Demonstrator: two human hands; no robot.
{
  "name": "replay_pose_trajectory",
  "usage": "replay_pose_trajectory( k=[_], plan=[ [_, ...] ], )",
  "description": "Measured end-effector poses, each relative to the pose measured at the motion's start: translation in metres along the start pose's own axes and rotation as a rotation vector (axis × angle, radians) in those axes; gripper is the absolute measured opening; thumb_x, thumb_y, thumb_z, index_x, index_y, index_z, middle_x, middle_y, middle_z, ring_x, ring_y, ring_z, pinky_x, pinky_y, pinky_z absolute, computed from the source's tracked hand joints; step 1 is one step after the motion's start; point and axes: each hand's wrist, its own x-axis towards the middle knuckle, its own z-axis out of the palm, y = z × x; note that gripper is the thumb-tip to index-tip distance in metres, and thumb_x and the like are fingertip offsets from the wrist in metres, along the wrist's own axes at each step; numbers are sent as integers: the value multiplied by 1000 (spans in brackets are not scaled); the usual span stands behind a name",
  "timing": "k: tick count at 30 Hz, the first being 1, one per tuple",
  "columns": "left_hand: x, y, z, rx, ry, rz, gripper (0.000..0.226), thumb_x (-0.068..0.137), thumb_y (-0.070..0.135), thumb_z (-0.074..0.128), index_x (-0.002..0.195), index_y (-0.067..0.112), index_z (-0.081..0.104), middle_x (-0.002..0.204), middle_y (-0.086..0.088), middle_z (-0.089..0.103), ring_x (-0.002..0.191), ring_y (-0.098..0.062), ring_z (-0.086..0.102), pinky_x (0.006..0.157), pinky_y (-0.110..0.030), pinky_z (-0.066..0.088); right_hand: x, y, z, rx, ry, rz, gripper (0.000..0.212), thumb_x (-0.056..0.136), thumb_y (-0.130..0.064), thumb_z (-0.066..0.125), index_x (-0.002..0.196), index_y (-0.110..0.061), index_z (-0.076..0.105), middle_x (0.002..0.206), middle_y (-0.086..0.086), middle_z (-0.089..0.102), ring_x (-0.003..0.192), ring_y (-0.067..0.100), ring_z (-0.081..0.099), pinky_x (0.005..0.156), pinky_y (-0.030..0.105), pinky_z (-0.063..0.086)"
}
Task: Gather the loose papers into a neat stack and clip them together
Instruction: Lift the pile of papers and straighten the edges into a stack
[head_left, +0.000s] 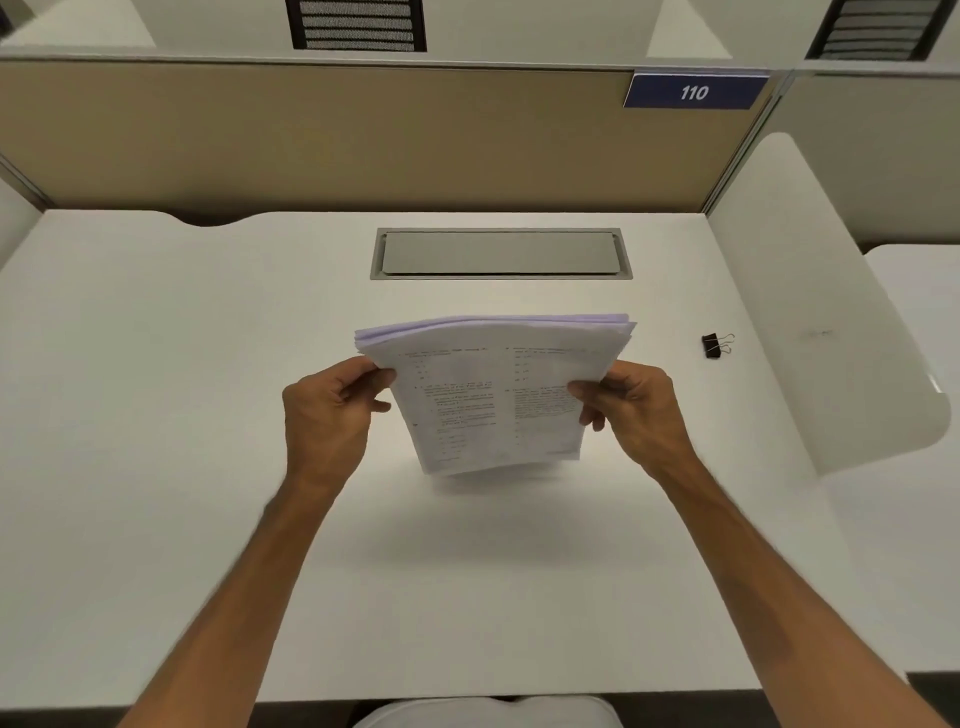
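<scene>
A stack of printed white papers (488, 395) stands nearly upright over the middle of the white desk (156, 415), its lower edge blurred just above the surface. My left hand (332, 415) grips the stack's left edge and my right hand (631, 410) grips its right edge, thumbs on the front sheet. The sheets' top edges fan slightly apart. A black binder clip (716, 345) with silver handles lies on the desk to the right of the stack, apart from both hands.
A grey cable hatch (501, 253) is set into the desk behind the papers. A tan partition (311, 135) with a blue "110" sign (695, 92) closes the back. A white side panel (821, 312) bounds the right side.
</scene>
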Motion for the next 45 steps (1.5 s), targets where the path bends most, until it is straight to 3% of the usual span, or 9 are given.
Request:
replay_pose_trajectory(
  k=[5,8,11,16,25,31,36,41,45],
  plan=[
    [-11,-4,5,31,41,18,35,92,-4,63,100,28,72,84,32,72,75,-7,67,67,-22,60,-5,10,8,14,18,30,28,90,1,68,85,-26,74,61,-6,70,50,16,60,51,25,49],
    [-21,-15,10,141,43,-8,19,95,5,64,103,18,76,83,28,72,71,0,70,67,-37,63,-8,20,12,-5,29,53,25,92,-2,68,87,-25,74,63,-5,71,52,19,61,52,28,49],
    [-27,-17,15,235,66,55,16,97,11,63,108,10,75,89,14,72,67,-13,73,65,-45,62,-9,22,15,-47,44,47,20,94,-6,66,90,-24,72,64,-11,71,51,10,60,53,21,49],
    [-32,-8,22,306,52,232,23,96,7,62,116,3,73,104,9,67,74,-23,75,62,-35,62,-10,19,23,-79,72,36,14,96,-6,63,104,-9,73,61,-21,68,46,4,55,51,12,44],
    [-36,-26,26,247,61,183,24,96,9,62,117,2,72,111,7,67,87,-16,72,68,-41,64,-14,29,27,-116,108,68,15,96,-7,63,107,-5,73,59,-20,68,43,5,53,50,9,42],
    [-37,-32,25,225,81,278,25,92,0,67,116,-3,71,111,3,67,87,-6,68,73,-16,59,-17,29,27,-28,154,55,12,94,-3,64,100,-3,75,66,7,71,48,15,59,54,17,50],
    [-33,-41,27,68,122,61,25,91,4,69,116,1,72,109,8,72,85,3,72,69,-31,63,-17,36,28,-57,113,52,11,95,-6,65,99,-6,75,62,-4,71,50,16,59,54,19,49],
    [-27,-41,26,64,116,49,24,92,6,68,116,5,73,109,2,73,88,-18,75,68,-38,64,-10,36,25,-75,119,54,12,95,-6,65,100,-5,76,61,-9,70,49,14,57,53,18,48],
    [-27,-40,24,83,105,74,23,94,7,66,116,5,73,108,6,73,89,-19,75,68,-37,64,-10,36,24,-72,123,53,13,94,-6,66,102,-4,76,62,-10,70,48,12,55,53,16,47]
  ],
)
